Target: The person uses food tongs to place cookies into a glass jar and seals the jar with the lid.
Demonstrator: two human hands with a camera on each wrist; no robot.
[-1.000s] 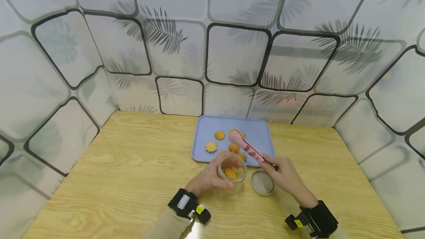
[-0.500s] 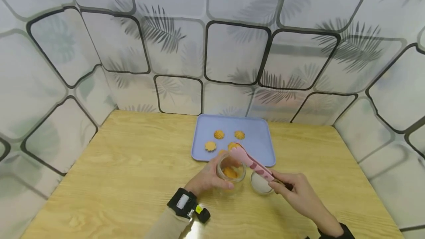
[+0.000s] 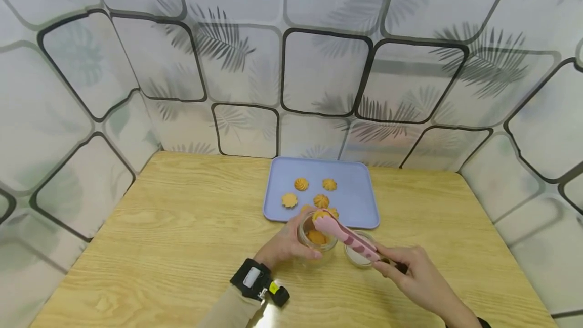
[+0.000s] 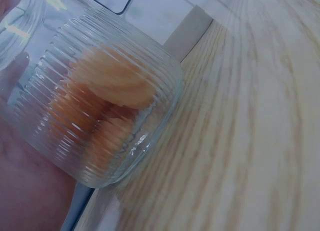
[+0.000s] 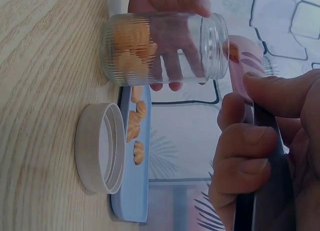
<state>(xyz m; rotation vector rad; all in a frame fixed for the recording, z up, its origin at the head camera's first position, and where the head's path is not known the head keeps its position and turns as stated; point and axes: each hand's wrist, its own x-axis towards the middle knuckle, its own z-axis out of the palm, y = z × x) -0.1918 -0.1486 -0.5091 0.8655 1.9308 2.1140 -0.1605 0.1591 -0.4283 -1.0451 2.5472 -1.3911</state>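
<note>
Right hand (image 3: 418, 277) clamped on tongs (image 3: 348, 237), their cookie (image 3: 320, 214) now lower, at mouth of jar (image 5: 167, 51)

Head view: bright, fairly even light, shadows soft. One blown-out glare patch on the table (image 3: 182, 247), bottom edge, next to the sleeve (image 3: 230, 309). Wide lens; printed curtain (image 3: 246, 130) looks stretched toward the sides. Fine detail mushy on the cookies (image 3: 301, 184).

Left wrist: dimmer, hazy, low contrast, frame tilted. Jar (image 4: 55, 56) throws white streak highlights; ribbed glass smears what's inside. Wood grain soft.

Right wrist: cool, dim, rotated sideways. Lid (image 5: 90, 146) reasonably crisp, shaded inside. Right hand (image 5: 245, 143) darker, close to lens. Tongs (image 5: 245, 56) a bit soft at the head.
</note>
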